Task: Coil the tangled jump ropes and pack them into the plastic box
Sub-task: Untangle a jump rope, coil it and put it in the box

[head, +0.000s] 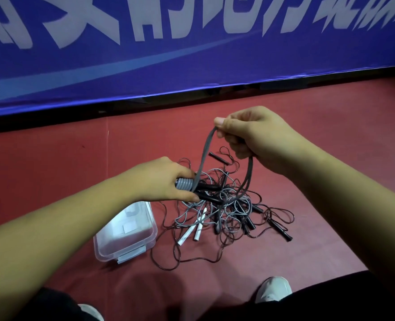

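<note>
the left hand (pixel 166 181) grips a pair of black handles (pixel 209 187) with grey wraps (pixel 184 183) wound round them. the right hand (pixel 254 135) pinches a raised loop of the grey rope (pixel 203 156), whose far side drops into the tangled pile (pixel 229 212) on the red floor (pixel 52 170). the clear plastic box (pixel 153 230) sits just left of the pile, with no rope in it. risk: pulling the loop taut may drag thin cords up with it and tighten knots; slack between the hands may let the wraps slide off.
</note>
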`<state>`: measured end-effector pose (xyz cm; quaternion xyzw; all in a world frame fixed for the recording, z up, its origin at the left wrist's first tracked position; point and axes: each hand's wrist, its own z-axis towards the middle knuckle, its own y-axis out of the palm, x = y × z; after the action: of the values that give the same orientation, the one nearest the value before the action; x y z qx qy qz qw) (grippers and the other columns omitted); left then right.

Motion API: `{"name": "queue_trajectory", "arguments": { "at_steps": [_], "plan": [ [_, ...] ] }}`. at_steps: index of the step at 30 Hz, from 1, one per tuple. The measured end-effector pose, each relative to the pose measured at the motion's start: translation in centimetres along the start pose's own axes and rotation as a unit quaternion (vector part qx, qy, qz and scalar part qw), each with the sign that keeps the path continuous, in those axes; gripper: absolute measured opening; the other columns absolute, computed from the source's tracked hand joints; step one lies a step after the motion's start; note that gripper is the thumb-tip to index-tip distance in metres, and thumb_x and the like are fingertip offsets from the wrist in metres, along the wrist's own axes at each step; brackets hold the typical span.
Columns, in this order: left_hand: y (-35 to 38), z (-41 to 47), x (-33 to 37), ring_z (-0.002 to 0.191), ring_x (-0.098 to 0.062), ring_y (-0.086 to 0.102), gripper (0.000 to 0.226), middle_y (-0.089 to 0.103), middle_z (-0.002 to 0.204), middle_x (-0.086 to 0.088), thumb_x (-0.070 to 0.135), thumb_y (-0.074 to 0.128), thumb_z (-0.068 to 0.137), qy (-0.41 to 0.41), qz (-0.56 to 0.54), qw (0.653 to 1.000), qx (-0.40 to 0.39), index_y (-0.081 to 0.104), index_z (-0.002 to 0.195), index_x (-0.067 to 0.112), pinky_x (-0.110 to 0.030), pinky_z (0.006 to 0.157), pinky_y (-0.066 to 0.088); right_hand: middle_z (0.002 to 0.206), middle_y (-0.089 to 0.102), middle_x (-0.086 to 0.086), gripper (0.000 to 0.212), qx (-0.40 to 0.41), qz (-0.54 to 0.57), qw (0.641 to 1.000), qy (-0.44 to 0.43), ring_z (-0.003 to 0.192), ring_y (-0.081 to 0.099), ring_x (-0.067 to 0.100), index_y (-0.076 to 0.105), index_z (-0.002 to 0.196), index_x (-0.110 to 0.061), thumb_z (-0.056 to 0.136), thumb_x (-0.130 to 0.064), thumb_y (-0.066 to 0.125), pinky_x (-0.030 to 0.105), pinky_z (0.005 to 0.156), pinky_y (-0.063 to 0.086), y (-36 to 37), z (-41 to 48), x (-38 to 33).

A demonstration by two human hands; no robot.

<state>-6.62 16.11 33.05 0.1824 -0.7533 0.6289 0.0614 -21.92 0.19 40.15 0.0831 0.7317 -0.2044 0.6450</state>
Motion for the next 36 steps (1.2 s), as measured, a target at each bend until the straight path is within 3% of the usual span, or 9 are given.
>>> {"name": "queue_trajectory", "arguments": {
  "at_steps": [3,7,12,14,16,20,25,30,36],
  "plan": [
    [-0.1,-0.2,-0.1,0.051,-0.012,0.043,0.015,0.048,0.055,-0.001,0.061,0.064,0.085,0.049,-0.056,0.997,0.003,0.06,0.08,0.048,-0.033,0.052,0.036,0.055,0.036,-0.002,0.031,0.026,-0.007,1.0,0.004,0.048,0.025,0.013,0.06,0.076,-0.005,0.101,-0.024,0.057,0.025,0.046,0.02,-0.9,0.7,0.8],
    [0.0,-0.5,0.2,0.054,-0.017,0.042,0.024,0.045,0.06,-0.006,0.055,0.062,0.09,0.101,-0.094,0.99,0.02,0.067,0.1,0.034,-0.037,0.054,0.036,0.056,0.038,-0.002,0.032,0.047,-0.029,0.998,0.021,0.047,0.029,0.012,0.062,0.076,-0.006,0.1,-0.026,0.058,0.024,0.045,0.025,-2.2,1.4,2.2],
    [-0.3,-1.0,0.9,0.057,-0.011,0.05,0.025,0.056,0.066,0.0,0.051,0.063,0.088,0.115,-0.175,0.975,0.073,0.065,0.092,0.026,-0.029,0.054,0.038,0.054,0.04,-0.004,0.031,0.047,-0.052,0.996,0.057,0.046,0.029,0.011,0.061,0.077,-0.005,0.1,-0.027,0.058,0.023,0.045,0.025,-3.3,2.1,4.1],
    [-0.6,-1.1,1.1,0.056,-0.007,0.051,0.021,0.06,0.069,0.005,0.048,0.067,0.083,0.097,-0.286,0.946,0.116,0.064,0.092,0.029,-0.022,0.052,0.039,0.053,0.037,-0.002,0.031,0.021,-0.032,0.995,0.089,0.047,0.025,0.012,0.057,0.076,-0.003,0.101,-0.021,0.054,0.024,0.046,0.02,-3.6,2.1,5.2],
    [-1.1,-1.2,1.1,0.054,-0.011,0.049,0.033,0.063,0.072,0.001,0.043,0.069,0.078,0.08,-0.433,0.888,0.133,0.062,0.109,0.034,-0.02,0.048,0.038,0.054,0.038,0.0,0.028,-0.026,-0.009,0.989,0.146,0.048,0.025,0.013,0.056,0.075,-0.002,0.101,-0.009,0.048,0.025,0.048,0.018,-3.7,2.0,6.3],
    [-1.8,-1.3,1.0,0.051,-0.018,0.048,0.056,0.064,0.071,-0.008,0.027,0.065,0.086,0.057,-0.514,0.843,0.15,0.05,0.139,0.039,-0.022,0.045,0.036,0.056,0.042,0.0,0.028,-0.11,0.048,0.969,0.216,0.045,0.025,0.008,0.061,0.083,-0.013,0.104,-0.007,0.044,0.017,0.041,0.02,-3.6,2.2,7.7],
    [-1.9,-0.6,0.0,0.043,-0.017,0.041,0.035,0.061,0.072,-0.017,0.026,0.063,0.085,-0.005,-0.581,0.791,0.191,0.063,0.119,0.02,-0.02,0.042,0.031,0.056,0.043,0.002,0.019,-0.153,0.034,0.971,0.18,0.046,0.028,0.011,0.067,0.08,-0.012,0.089,-0.028,0.061,0.021,0.045,0.02,-3.3,1.6,6.3],
    [-1.8,-0.1,-0.8,0.044,-0.019,0.045,0.021,0.067,0.075,-0.014,0.029,0.068,0.085,-0.052,-0.556,0.801,0.217,0.061,0.102,0.019,-0.021,0.044,0.034,0.059,0.052,0.004,0.033,-0.167,-0.053,0.977,0.121,0.052,0.046,0.017,0.061,0.082,-0.008,0.097,-0.036,0.054,0.029,0.054,0.038,-2.3,0.4,3.9],
    [-2.3,0.3,-1.3,0.05,-0.021,0.059,0.016,0.076,0.088,-0.009,0.019,0.064,0.094,-0.1,-0.539,0.796,0.256,0.054,0.105,0.016,-0.021,0.046,0.043,0.061,0.051,0.003,0.03,-0.117,-0.096,0.986,0.068,0.063,0.065,0.017,0.059,0.084,-0.006,0.101,-0.03,0.052,0.038,0.073,0.046,-1.3,-0.6,2.3]
  ]
}}
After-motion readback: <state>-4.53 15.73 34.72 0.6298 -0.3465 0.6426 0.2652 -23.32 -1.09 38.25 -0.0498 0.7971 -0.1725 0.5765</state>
